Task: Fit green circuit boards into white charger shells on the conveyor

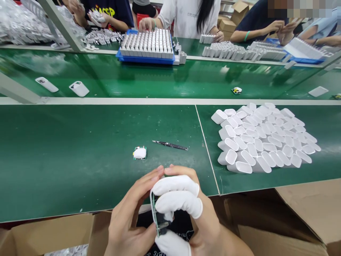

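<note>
Near the table's front edge, both my hands close around a green circuit board (154, 213) set against a thin white shell. My left hand (130, 213) grips it from the left, fingers arched over the top and thumb low on the board. White finger covers sit on several fingers of my right hand (205, 213), which pinches the board from the right; dark parts show between those fingers. Just beyond lies another small circuit board (140, 153) topped by a white block. To its right rest black tweezers (170, 145), tips pointing left.
Upright white housings (255, 142) crowd the table's right side. Behind a pale rail, a green conveyor belt (149, 83) carries white shells (79, 89) and a small board (236, 90). Cardboard boxes (53, 234) stand below the front edge. Co-workers sit opposite, behind a blue tray (146, 59).
</note>
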Demonstrator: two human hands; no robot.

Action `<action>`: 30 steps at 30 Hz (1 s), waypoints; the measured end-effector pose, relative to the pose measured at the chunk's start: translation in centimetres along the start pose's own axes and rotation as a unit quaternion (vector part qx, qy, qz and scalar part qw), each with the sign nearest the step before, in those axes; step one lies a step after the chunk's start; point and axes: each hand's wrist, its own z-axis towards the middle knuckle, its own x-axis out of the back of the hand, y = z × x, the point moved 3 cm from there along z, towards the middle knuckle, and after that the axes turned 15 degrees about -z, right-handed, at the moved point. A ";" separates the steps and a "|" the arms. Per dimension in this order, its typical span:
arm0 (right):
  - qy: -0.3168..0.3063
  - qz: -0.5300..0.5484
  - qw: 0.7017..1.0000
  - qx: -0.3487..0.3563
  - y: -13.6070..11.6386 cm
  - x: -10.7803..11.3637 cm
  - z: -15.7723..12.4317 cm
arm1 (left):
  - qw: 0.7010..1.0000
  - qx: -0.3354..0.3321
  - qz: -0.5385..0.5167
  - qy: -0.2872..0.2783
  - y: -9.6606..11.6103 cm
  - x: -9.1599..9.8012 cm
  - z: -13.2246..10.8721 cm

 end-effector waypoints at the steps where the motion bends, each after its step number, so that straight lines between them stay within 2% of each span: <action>1: -0.009 0.000 1.000 -0.007 0.1 -0.1 -0.2 | 1.000 0.002 -0.007 0.007 -0.2 -0.1 0.0; 4: -0.039 0.049 0.994 -0.094 0.8 -0.4 -0.7 | 0.999 -0.001 -0.020 0.032 -0.9 -0.3 0.1; 7: -0.049 0.127 0.972 -0.193 1.5 -1.0 -0.9 | 0.999 -0.039 -0.003 0.025 -1.6 -0.5 0.2; 11: -0.028 0.207 0.951 -0.228 2.2 -1.8 -0.5 | 0.990 -0.129 0.054 -0.011 -1.8 -0.8 0.2; 14: -0.017 0.204 0.947 -0.249 3.0 -2.1 -0.6 | 0.988 -0.133 0.082 -0.005 -1.9 -0.9 0.3; 19: -0.025 0.136 0.962 -0.235 3.6 -1.3 -0.8 | 0.986 -0.102 0.133 0.003 -1.4 -0.9 0.6; 24: 0.009 -0.084 0.982 -0.169 2.4 0.1 -0.3 | 0.968 -0.145 0.205 -0.001 -0.5 -1.2 0.8; 30: 0.016 -0.158 0.980 -0.120 1.7 0.7 0.3 | 0.962 -0.166 0.213 -0.032 -0.6 -1.5 0.6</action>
